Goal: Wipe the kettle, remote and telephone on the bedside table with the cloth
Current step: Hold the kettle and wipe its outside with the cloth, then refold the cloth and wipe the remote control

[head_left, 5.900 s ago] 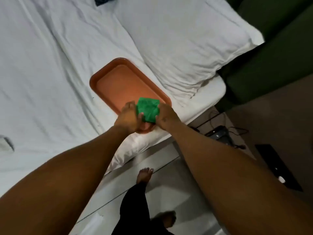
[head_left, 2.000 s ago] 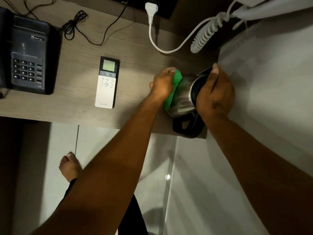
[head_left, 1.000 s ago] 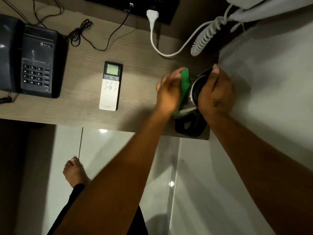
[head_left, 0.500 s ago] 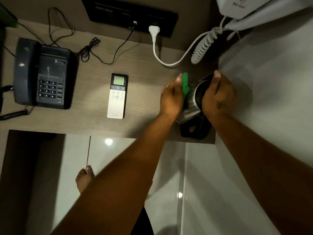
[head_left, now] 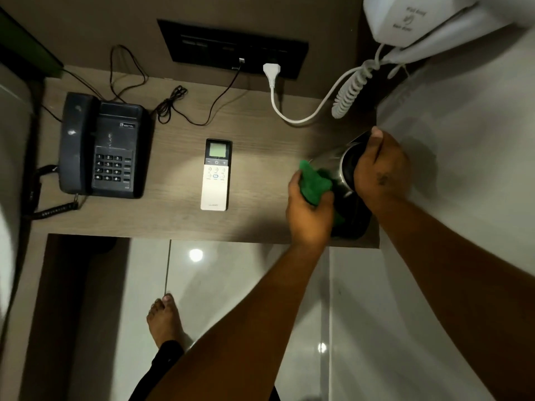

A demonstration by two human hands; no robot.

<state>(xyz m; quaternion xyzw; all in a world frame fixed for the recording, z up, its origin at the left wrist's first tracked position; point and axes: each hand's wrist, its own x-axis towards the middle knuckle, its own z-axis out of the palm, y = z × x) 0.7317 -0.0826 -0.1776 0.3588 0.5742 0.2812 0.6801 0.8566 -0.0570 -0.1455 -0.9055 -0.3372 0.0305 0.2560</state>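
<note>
A steel kettle (head_left: 337, 164) with a black base and handle stands at the right end of the wooden bedside table (head_left: 179, 221). My right hand (head_left: 382, 172) grips the kettle's top rim. My left hand (head_left: 309, 211) presses a green cloth (head_left: 314, 183) against the kettle's near-left side. A white remote (head_left: 215, 175) with a small screen lies in the middle of the table. A black telephone (head_left: 101, 147) sits at the left end, its handset in the cradle.
A white plug and coiled cord (head_left: 347, 94) run from a wall-mounted hair dryer (head_left: 411, 21) at the top right. Thin black cables (head_left: 170, 107) lie behind the telephone. A black socket panel (head_left: 231, 47) is on the wall. My bare foot (head_left: 165, 322) stands on the tiled floor.
My left hand has slid the cloth down from the kettle's upper side toward its lower, near side. My right hand has stayed on the rim. The camera has tilted up slightly.
</note>
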